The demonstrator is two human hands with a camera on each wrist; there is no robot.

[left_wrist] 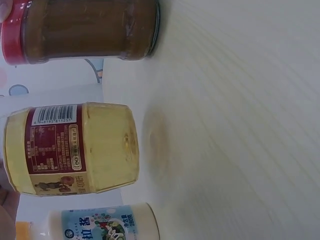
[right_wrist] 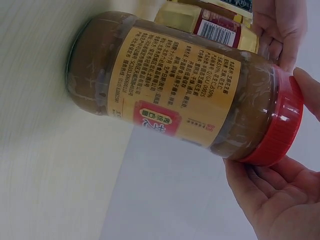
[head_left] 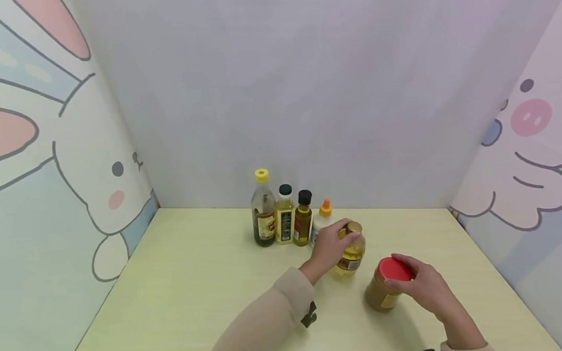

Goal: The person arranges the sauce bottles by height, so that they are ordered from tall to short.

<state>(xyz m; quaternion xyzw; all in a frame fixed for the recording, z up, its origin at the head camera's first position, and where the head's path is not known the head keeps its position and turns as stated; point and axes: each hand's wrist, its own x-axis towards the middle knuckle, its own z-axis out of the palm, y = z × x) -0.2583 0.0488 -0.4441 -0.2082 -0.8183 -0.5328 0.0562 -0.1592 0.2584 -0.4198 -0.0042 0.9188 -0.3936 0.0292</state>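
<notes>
My left hand (head_left: 330,249) grips a bottle of yellow oil (head_left: 351,259) near its cap, in the head view. The left wrist view shows the bottle's dark red label (left_wrist: 54,145) with a barcode, and a gap and a faint shadow below its base. My right hand (head_left: 427,286) holds a jar of brown paste (head_left: 380,293) by its red lid (head_left: 394,269), thumb and fingers on opposite sides of the rim. In the right wrist view, a tan label (right_wrist: 172,87) wraps the jar, which is close to the tabletop. The tips of my left fingers are partly hidden.
Left of the oil bottle stands a row: a dark sauce bottle with a yellow cap (head_left: 265,221), two black-capped bottles (head_left: 285,219) and a white squeeze bottle with an orange tip (head_left: 325,216). The pale yellow table (head_left: 195,281) meets a white back wall (head_left: 274,88) and cartoon-printed side panels (head_left: 98,184).
</notes>
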